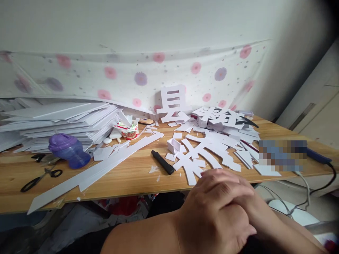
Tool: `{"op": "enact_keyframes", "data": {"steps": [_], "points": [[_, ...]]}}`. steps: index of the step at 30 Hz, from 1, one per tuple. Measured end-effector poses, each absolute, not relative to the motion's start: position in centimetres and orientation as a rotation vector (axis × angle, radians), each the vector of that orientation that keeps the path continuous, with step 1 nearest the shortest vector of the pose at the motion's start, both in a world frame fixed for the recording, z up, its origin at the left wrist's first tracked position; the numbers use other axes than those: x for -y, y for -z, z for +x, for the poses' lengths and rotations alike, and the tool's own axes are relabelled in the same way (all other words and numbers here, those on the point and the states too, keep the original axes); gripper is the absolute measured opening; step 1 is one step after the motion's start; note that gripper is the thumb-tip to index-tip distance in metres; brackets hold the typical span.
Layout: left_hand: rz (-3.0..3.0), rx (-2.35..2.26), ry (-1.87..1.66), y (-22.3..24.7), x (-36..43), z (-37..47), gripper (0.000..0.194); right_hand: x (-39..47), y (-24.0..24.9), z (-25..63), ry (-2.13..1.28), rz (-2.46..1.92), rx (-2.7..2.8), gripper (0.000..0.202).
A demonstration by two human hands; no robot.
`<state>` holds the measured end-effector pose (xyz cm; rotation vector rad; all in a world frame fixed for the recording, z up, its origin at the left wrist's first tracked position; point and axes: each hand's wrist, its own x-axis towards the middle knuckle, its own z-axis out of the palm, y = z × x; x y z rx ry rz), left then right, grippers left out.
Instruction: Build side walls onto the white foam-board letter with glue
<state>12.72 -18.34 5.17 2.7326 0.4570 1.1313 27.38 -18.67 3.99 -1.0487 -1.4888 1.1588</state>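
Note:
My left hand [206, 208] and my right hand [247, 190] are clasped together at the front edge of the wooden table [106, 187], fingers wrapped round each other. Part of each hand is hidden by the other. Just beyond them lies a white cut-out character [189, 164] of foam board. To its left is a black cutter or marker [162, 162], with a small white folded piece [174, 145] nearby. Another white cut-out [173, 102] stands upright against the flowered sheet at the back.
A stack of white boards [66, 120], a purple cup [69, 150], black-handled scissors [42, 179] and long white strips [97, 169] are on the left. A paper tub [130, 131] holds scraps. Piled cut-outs [219, 118], a blurred patch and a blue-handled tool [319, 155] with a cable are right.

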Motion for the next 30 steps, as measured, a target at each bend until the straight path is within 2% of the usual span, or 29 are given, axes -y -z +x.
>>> {"op": "enact_keyframes", "data": {"steps": [4,8,12,17,21,24,26,30], "points": [[2.814,-0.477,-1.181,-3.8,17.6,12.7,0.020,19.5,-4.0,27.2,-1.457,-0.892,1.334,0.021],[2.885,-0.333,-1.126,-3.4,17.2,12.2,0.019,19.8,-3.5,27.5,-1.627,-0.953,1.227,0.026],[2.818,-0.473,-1.350,-3.1,17.2,11.7,0.015,19.6,-2.8,27.4,-1.533,-0.943,1.138,0.024],[2.401,-0.736,-1.582,-2.5,17.1,10.3,0.015,19.5,-3.0,27.4,-1.335,-1.002,1.220,0.030],[1.910,-0.748,-1.179,-1.9,16.9,9.5,0.030,20.0,-3.5,27.1,-0.857,-0.952,1.716,0.010],[1.572,-0.748,-0.958,-1.4,17.0,9.3,0.038,20.1,-2.9,26.8,-0.561,-0.862,1.940,0.024],[1.475,-0.695,-0.899,-1.2,17.2,9.1,0.039,20.0,-2.3,26.6,-0.506,-0.861,1.994,0.029],[1.471,-0.601,-0.691,-1.5,17.3,8.0,0.035,20.2,-3.2,25.8,-0.515,-0.922,2.123,0.024]]}}
